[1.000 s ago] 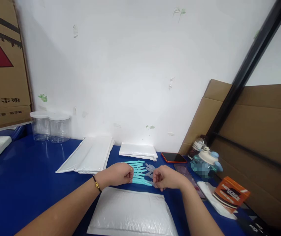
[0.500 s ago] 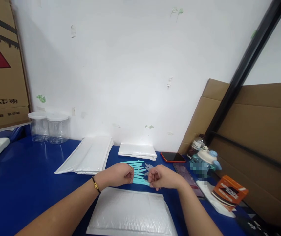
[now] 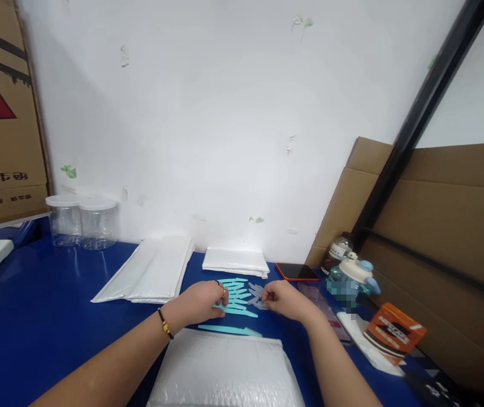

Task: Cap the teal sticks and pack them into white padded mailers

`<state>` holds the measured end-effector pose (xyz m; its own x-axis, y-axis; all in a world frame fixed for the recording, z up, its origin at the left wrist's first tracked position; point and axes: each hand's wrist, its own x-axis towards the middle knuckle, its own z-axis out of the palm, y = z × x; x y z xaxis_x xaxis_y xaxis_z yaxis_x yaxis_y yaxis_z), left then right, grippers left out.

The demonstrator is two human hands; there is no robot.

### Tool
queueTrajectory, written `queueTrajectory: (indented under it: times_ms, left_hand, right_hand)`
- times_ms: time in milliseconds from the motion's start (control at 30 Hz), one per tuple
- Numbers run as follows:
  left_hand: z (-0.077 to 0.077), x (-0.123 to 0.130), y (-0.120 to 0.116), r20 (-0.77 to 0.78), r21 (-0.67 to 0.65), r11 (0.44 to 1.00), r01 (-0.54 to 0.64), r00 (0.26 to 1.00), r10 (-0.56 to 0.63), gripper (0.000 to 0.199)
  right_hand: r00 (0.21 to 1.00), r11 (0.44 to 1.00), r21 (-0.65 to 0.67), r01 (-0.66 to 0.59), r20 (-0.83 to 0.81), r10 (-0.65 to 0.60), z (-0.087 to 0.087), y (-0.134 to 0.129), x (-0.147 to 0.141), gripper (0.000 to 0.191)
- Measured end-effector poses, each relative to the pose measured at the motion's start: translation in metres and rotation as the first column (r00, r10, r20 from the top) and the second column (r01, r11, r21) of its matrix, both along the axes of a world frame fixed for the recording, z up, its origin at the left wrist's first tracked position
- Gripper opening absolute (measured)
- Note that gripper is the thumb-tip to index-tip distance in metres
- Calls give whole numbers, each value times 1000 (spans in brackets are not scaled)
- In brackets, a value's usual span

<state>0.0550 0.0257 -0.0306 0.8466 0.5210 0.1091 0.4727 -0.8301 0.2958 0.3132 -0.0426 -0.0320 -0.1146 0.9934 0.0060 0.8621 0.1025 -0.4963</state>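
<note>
Slim turquoise sticks, which look like eyebrow razors (image 3: 237, 295), lie in a row on the blue table. My left hand (image 3: 206, 301) is over their left ends, thumb and fingers closed around the end of one. Small translucent caps (image 3: 255, 295) lie in a pile to the right of the row. At that pile my right hand (image 3: 285, 301) has its fingers pinched on a cap, mostly hidden by the fingertips. One turquoise razor with a clear cap (image 3: 230, 329) lies by itself nearer me, just beyond a white padded mailer (image 3: 227, 370).
White padded mailers (image 3: 151, 265) are stacked at left, with a smaller stack (image 3: 236, 261) behind the razors. Two clear lidded jars (image 3: 98, 223) stand far left. To the right are a phone (image 3: 297, 271), a flat purplish device (image 3: 322, 311), a teal bottle (image 3: 350, 280) and an orange box (image 3: 396, 332).
The capped razor that both hands held between them now lies on the table before the mailer. My left hand has shifted slightly left and my right hand has moved right to the caps.
</note>
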Motion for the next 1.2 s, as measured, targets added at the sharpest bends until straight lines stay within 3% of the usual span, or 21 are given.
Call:
queueTrajectory:
  times_ms: [133, 433, 900, 1200]
  left_hand:
    - [-9, 5, 2, -12, 77, 997, -9, 1000, 10, 11]
    - [-9, 7, -1, -14, -31, 990, -135, 991, 135, 10]
    - [-8, 9, -3, -9, 16, 988, -157, 988, 157, 11]
    - [-9, 11, -5, -26, -116, 988, -100, 995, 97, 10]
  right_hand:
    - [1000, 1000, -19, -12, 20, 13, -8, 5, -5, 9]
    - [985, 964, -261, -47, -175, 0, -10, 2, 2, 6]
    - [966, 960, -263, -91, -259, 21, -7, 0, -4, 6]
    - [960, 957, -236, -170, -259, 107, -6, 0, -23, 9]
